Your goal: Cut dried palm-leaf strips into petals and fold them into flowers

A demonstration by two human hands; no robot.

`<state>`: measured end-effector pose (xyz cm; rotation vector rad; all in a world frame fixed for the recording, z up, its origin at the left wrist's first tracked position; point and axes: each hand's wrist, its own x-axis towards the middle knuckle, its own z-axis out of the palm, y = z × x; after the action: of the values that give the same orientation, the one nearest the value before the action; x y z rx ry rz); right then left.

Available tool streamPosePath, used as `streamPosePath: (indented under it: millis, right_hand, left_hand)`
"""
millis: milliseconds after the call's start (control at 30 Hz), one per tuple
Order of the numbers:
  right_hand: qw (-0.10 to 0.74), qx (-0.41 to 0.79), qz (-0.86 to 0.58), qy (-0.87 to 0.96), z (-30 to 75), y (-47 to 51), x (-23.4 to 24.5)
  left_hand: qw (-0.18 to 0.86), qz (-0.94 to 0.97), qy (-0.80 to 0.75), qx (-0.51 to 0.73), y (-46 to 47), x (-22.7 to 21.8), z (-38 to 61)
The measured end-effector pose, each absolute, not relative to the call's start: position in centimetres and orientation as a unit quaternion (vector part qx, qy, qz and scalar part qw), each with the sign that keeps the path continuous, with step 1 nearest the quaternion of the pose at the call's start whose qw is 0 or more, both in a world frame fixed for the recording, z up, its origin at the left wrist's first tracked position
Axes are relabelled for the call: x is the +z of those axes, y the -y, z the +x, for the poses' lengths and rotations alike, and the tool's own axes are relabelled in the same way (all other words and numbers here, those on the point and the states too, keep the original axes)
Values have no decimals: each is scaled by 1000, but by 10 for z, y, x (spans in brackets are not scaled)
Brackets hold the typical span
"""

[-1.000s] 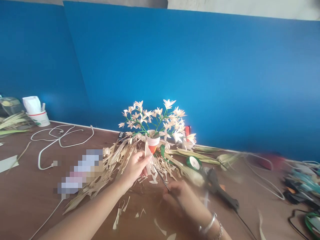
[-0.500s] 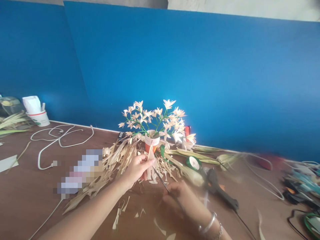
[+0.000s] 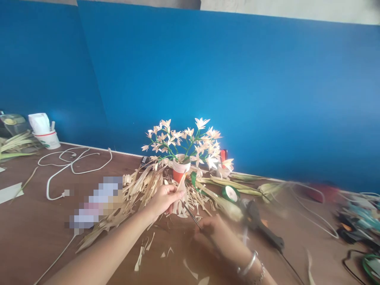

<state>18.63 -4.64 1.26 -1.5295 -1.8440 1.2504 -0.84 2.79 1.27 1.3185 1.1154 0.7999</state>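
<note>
While the left hand (image 3: 166, 200) pinched a pale strip of husk (image 3: 182, 185) between thumb and fingers, the right hand (image 3: 212, 233), at its four o'clock, was closed around a thin dark tool (image 3: 192, 217). The strip stood at the left hand's one o'clock, its top overlapping the orange cup (image 3: 179, 170) in view; the tool's far end reached its lower part, though whether they touched could not be told. The right hand was blurred, with a silver bracelet (image 3: 249, 264) on its wrist. Beyond the strip, also toward one o'clock, the cup held green stems with pale flowers (image 3: 202, 147). Dry husks (image 3: 111, 221) spread over the brown desk (image 3: 166, 273) from the left hand's eight o'clock round to one, and small scraps (image 3: 139, 257) lay near seven. A roll of green tape (image 3: 230, 193) lay at its three o'clock, and a black glue gun (image 3: 265, 230) at the right hand's three. Farther off, toward the left hand's ten, lay a looped white cable (image 3: 55, 173).
</note>
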Motion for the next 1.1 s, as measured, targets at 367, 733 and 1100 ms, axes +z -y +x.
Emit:
streamPosePath:
  millis: [367, 733, 1100]
  right_hand:
    - [259, 440, -533, 675, 188, 45, 10]
    - [382, 469, -527, 598, 183, 45, 15]
    - [507, 470, -549, 470, 168, 46, 13]
  left_hand:
    - [591, 563, -462, 347, -27, 15, -8]
    - [594, 521, -453, 412, -25, 10, -3]
    - [673, 529, -384, 346, 0, 5, 16]
